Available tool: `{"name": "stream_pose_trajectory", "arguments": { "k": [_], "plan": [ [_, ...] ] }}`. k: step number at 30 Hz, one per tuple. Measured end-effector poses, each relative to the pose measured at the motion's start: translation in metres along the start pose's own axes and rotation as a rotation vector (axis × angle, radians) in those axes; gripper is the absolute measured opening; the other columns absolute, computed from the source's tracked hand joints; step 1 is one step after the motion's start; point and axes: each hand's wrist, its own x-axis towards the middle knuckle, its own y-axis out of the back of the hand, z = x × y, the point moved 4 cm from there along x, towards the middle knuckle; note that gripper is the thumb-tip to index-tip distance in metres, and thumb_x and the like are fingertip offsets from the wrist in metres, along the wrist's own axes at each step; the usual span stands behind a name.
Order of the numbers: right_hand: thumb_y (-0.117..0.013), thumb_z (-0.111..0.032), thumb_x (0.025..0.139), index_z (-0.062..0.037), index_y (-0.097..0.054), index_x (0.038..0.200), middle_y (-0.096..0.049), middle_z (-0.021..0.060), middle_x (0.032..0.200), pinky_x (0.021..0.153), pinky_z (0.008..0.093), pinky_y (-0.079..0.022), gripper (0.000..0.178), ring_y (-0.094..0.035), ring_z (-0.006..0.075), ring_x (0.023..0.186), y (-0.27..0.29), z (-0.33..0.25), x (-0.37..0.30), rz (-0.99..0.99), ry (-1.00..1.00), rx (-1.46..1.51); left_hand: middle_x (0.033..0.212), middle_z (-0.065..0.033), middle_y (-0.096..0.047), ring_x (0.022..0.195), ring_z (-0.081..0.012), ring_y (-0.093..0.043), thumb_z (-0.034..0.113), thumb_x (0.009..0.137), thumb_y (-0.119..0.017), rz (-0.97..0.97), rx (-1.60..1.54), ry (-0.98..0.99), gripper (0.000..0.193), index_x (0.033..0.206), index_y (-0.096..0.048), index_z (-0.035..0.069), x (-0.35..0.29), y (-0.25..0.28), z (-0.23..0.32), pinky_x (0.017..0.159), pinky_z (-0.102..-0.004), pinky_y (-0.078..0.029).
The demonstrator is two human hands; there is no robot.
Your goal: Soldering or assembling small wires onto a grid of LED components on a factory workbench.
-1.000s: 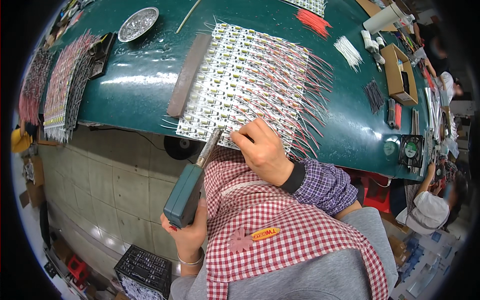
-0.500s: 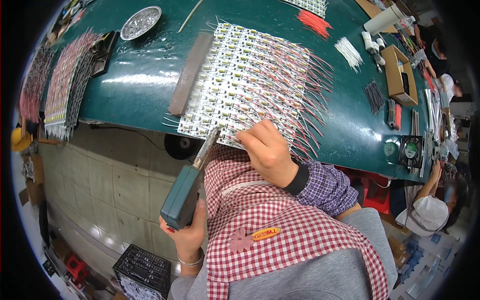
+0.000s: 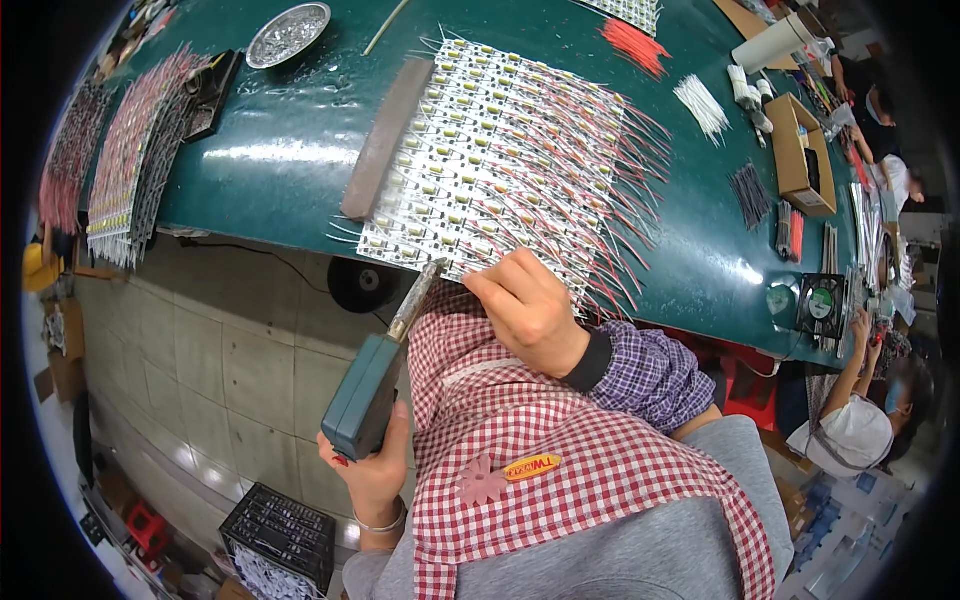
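A sheet of small white circuit boards (image 3: 440, 150) with yellow parts lies at the table's near edge, red and white wires fanning out from its right half. My left hand (image 3: 375, 465) is wrapped round the dark green body of a soldering gun (image 3: 365, 395). The gun's metal barrel slants up and right, its tip at the sheet's near edge. Just right of that tip, the fingers of my right hand (image 3: 530, 310) pinch together over the sheet's near edge. What sits between those fingertips is too small to make out.
A brown bar (image 3: 390, 140) lies along the sheet's left side. A metal bowl (image 3: 288, 36) stands farther back. Wired boards (image 3: 140, 150) stand at the left. Red wires (image 3: 635, 46), white wires (image 3: 703, 105) and a cardboard box (image 3: 803, 155) are right. A co-worker (image 3: 850, 420) sits far right.
My right hand has shifted slightly left and down. The soldering gun's tip has moved slightly right along the sheet's near edge. At the far right, the co-worker's arms have moved.
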Motion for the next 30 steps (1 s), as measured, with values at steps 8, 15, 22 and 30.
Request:
{"name": "stream_pose_trajectory", "arguments": {
  "k": [8,15,22,30],
  "plan": [
    [-0.065,0.002,0.069,0.0043,-0.066,0.100,-0.055,0.0097,0.083,0.069,0.0347,-0.050,0.031,-0.056,0.0257,0.080,-0.001,0.000,-0.001,-0.009,0.014,-0.021,0.079,-0.0070,-0.070,0.066,-0.0127,-0.063,0.001,0.076,-0.081,0.013,-0.056,0.006,0.018,0.090,-0.070,-0.004,-0.003,0.000,-0.001,0.059,-0.0275,-0.048],
    [-0.064,0.001,0.070,0.0037,-0.066,0.099,-0.054,0.0093,0.082,0.069,0.0348,-0.050,0.029,-0.055,0.0256,0.079,-0.003,-0.001,-0.001,-0.009,0.018,-0.028,0.075,-0.0061,-0.067,0.062,-0.0128,-0.060,0.001,0.076,-0.080,-0.020,-0.018,-0.019,0.018,0.089,-0.068,-0.005,-0.002,0.000,-0.005,0.057,-0.0285,-0.046],
    [-0.063,0.001,0.070,0.0039,-0.065,0.100,-0.054,0.0098,0.084,0.070,0.0350,-0.050,0.030,-0.055,0.0259,0.081,-0.003,0.000,-0.002,-0.024,0.020,-0.014,0.078,-0.0076,-0.068,0.064,-0.0127,-0.061,0.002,0.076,-0.080,-0.015,0.023,-0.058,0.021,0.092,-0.068,-0.006,-0.003,0.000,-0.003,0.059,-0.0285,-0.047],
    [-0.062,0.001,0.070,0.0039,-0.065,0.100,-0.053,0.0107,0.085,0.070,0.0351,-0.050,0.030,-0.055,0.0260,0.081,-0.003,-0.001,-0.002,-0.030,0.025,-0.011,0.089,-0.0091,-0.070,0.073,-0.0144,-0.064,0.003,0.078,-0.083,0.073,0.011,0.023,0.027,0.099,-0.069,-0.005,-0.013,0.009,-0.018,0.064,-0.0284,-0.049]
  ]
}}
